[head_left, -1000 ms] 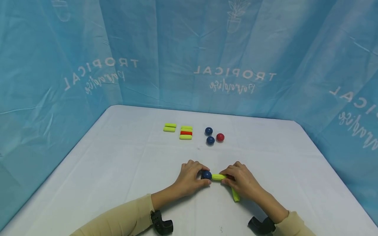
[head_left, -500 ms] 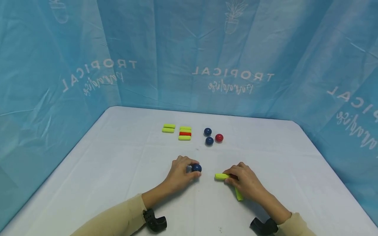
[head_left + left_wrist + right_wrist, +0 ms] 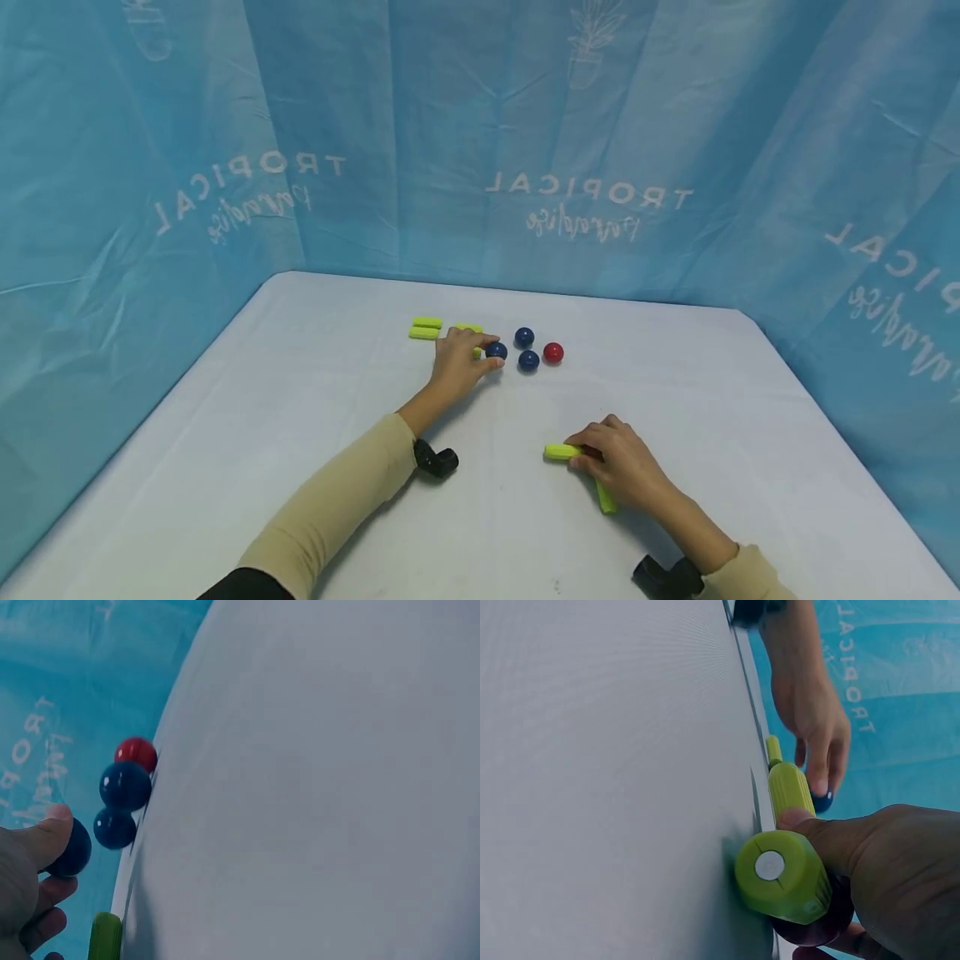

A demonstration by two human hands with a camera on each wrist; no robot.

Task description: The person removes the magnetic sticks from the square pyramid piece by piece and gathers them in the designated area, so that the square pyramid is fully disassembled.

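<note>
Left hand [image 3: 459, 364] is at the far ball cluster, thumb and fingers pinching a blue ball [image 3: 495, 351] at the cluster's left edge, just beside 2 more blue balls [image 3: 524, 337] and 1 red ball [image 3: 553, 352]. Ball looks to be on or just off the table [image 3: 315, 400]; cannot tell which. The left wrist view shows the thumb curled over it, so the grip is closed.

Right hand [image 3: 617, 462] sits nearer the person than the cluster and to its right, fingers curled round a joint of 2 green sticks [image 3: 561, 452]. 1 stick points left out of the hand, the other [image 3: 604, 498] runs back toward the person. The right wrist view shows a dark red ball [image 3: 814, 928] in the grip at the joint.

Step, as I read it: blue ball being parked with the loose balls while the right hand steadies the rest of the piece. Next move probably calls for letting go gently so it doesn't roll or knock its neighbours.

Left of the cluster: green stick pile [image 3: 426, 328] and more sticks partly hidden under the left hand.

Room: wide open cloth between the cluster and the right hand, and on both flanks. Table's far edge is not far behind the cluster, with the blue curtain [image 3: 480, 142] right after it, so a rolling ball has little room that way.
</note>
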